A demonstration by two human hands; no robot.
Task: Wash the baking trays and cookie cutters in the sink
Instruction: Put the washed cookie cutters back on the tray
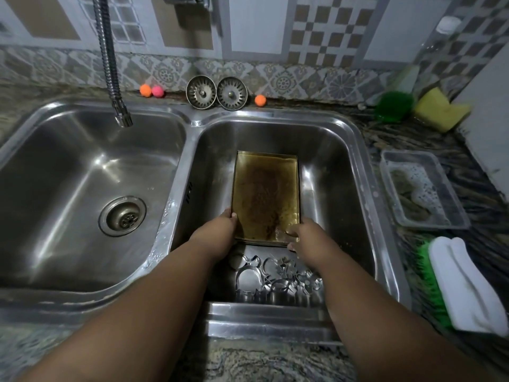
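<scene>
Right sink basin [330, 166]: my left hand [220, 230] and right hand [305, 235] each pinch a near corner of the stained baking trays [265, 194], probably to lift them clear of the cookie cutters [275, 277] along the basin's near edge.

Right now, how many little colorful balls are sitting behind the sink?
3. One orange ball and a pink ball sit together beside the left strainer; a second orange ball sits beside the right strainer. Others could hide behind the strainers.
</scene>
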